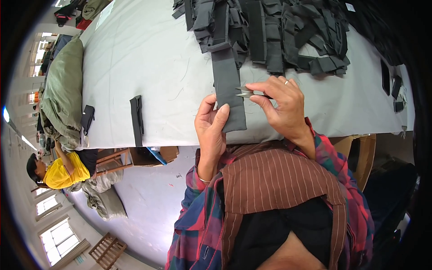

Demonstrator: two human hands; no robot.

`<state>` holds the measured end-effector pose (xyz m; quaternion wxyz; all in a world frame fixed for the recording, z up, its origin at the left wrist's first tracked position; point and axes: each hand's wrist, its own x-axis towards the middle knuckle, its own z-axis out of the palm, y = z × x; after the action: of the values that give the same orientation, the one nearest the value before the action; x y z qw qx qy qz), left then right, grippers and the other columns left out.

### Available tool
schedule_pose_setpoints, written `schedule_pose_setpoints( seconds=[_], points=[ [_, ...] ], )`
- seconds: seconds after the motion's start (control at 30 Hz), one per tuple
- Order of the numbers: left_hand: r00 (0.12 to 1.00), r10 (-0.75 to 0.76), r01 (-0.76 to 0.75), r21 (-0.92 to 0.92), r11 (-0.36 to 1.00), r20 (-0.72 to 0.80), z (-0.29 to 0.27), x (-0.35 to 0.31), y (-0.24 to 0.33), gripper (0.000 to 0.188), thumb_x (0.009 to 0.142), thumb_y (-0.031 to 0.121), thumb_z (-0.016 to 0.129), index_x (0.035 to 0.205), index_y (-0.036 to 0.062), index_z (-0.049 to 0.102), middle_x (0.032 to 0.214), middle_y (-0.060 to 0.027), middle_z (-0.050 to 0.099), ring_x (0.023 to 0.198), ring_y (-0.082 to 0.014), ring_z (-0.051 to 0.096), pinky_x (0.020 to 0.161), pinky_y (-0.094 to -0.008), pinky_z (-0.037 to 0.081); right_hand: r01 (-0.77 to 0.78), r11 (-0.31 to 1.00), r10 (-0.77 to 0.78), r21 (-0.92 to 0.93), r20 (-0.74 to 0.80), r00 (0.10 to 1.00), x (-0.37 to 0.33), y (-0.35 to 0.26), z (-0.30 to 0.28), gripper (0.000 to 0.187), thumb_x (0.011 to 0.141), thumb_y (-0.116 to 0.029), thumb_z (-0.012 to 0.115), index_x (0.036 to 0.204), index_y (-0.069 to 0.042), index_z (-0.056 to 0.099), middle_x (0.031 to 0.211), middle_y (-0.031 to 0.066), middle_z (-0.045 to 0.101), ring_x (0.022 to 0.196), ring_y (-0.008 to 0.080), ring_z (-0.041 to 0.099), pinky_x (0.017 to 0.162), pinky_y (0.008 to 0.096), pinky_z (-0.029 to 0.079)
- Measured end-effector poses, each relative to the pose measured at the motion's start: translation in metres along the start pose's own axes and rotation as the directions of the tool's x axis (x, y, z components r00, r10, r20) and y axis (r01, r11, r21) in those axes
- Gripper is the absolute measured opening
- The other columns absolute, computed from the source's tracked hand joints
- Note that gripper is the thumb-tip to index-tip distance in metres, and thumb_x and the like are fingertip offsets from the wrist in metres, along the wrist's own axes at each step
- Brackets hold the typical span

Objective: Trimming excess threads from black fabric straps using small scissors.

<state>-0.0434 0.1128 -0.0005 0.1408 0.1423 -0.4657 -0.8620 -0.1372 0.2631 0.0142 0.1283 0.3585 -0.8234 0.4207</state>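
My left hand (213, 120) pinches the near end of a dark grey fabric strip (227, 80), thumb on top and fingers underneath. The strip runs away from me over the table toward a heap of similar strips (265, 31). In my right hand (283, 101) is a small pair of thread snips (246, 93), held between thumb and fingers. Their blades are slightly apart and point left, at the strip's right edge. Whether a thread lies between the blades is too small to tell.
The pale cloth-covered table (148, 58) carries a folded dark strip (136, 120) and a small dark item (87, 118) on the left. A green fabric bundle (63, 85) lies along its left edge. Beyond sits a person in a yellow top (67, 173). A cardboard box (362, 157) stands below, right.
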Motion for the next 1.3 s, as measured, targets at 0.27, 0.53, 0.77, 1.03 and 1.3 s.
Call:
schedule_pose_setpoints(
  seconds=[0.27,0.53,0.77,1.03,1.3],
  points=[
    [0.998,0.045,-0.047,0.031,0.998,0.051,0.001,0.0,-0.004,0.032,0.084,-0.005,0.062,0.114,-0.0025,0.052,0.109,-0.0085,0.059,0.097,-0.0126,0.056,0.087,-0.0263,0.046,0.029,0.999,-0.028,0.028,-0.033,0.999,-0.001,0.002,0.0,0.016,0.077,-0.015,0.071,0.093,-0.011,0.069,0.072,-0.0011,0.06,0.062,0.0152,0.049,0.058,0.0286,0.031],
    [0.999,-0.005,0.005,0.0,1.0,0.042,-0.005,-0.002,-0.007,0.034,0.082,-0.008,0.063,0.113,-0.0022,0.052,0.109,-0.0091,0.059,0.099,-0.0143,0.057,0.089,-0.0282,0.046,-0.47,0.385,0.511,0.794,0.24,0.825,0.003,0.015,-0.007,0.02,0.092,-0.012,0.059,0.108,-0.002,0.065,0.088,-0.001,0.063,0.079,0.0056,0.053,0.073,0.019,0.04],
    [1.0,-0.012,0.012,-0.009,1.0,0.013,-0.004,0.0,-0.004,0.032,0.081,-0.009,0.062,0.111,-0.0016,0.052,0.107,-0.0092,0.06,0.097,-0.0143,0.058,0.087,-0.0282,0.048,-0.01,0.994,0.008,0.105,0.023,1.0,0.003,0.001,-0.007,0.02,0.073,-0.013,0.071,0.094,-0.011,0.071,0.07,0.0027,0.059,0.064,0.0203,0.05,0.061,0.0318,0.033],
    [0.997,-0.08,0.078,-0.064,0.995,-0.022,-0.009,-0.002,0.0,0.029,0.08,-0.011,0.061,0.107,-0.0002,0.055,0.102,-0.008,0.062,0.092,-0.0129,0.06,0.083,-0.0267,0.05,-0.051,0.987,0.047,0.149,0.027,0.999,0.001,0.014,-0.009,0.015,0.075,-0.008,0.07,0.09,-0.009,0.069,0.073,0.003,0.064,0.065,0.0188,0.053,0.064,0.0298,0.038],
    [0.992,-0.122,0.123,0.035,0.992,-0.038,-0.004,-0.001,0.0,0.025,0.077,-0.013,0.062,0.099,-0.0012,0.058,0.096,-0.0056,0.062,0.082,-0.0097,0.06,0.074,-0.0221,0.05,-0.001,0.985,-0.017,0.174,0.099,0.995,0.007,0.0,0.003,0.016,0.075,-0.019,0.072,0.088,-0.011,0.067,0.076,0.0001,0.064,0.067,0.0191,0.057,0.062,0.0309,0.036]
  ],
)
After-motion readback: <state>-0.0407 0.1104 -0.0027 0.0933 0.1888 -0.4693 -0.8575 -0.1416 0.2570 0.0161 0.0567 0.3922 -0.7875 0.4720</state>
